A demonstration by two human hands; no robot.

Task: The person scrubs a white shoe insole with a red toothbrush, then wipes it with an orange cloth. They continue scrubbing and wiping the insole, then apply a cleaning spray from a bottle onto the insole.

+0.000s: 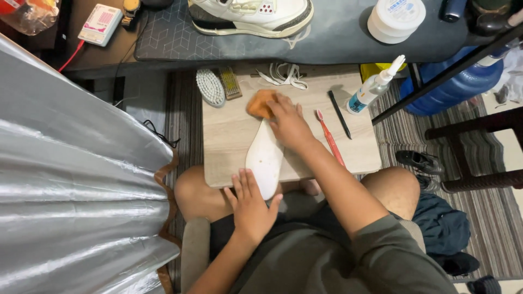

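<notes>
So my left hand [251, 204] is flat, fingers spread, pinning the heel end of the white insole [265, 158] on the wooden board [229, 136] across my knees. Right hand [289, 122] presses an orange cloth [260, 103] at its toe end, red toothbrush [329, 136] just beside.

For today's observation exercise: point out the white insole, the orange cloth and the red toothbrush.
white insole [265, 158], head view, middle of its flat surface.
orange cloth [258, 103], head view, its left part beside the right hand.
red toothbrush [329, 139], head view, middle of the handle.
</notes>
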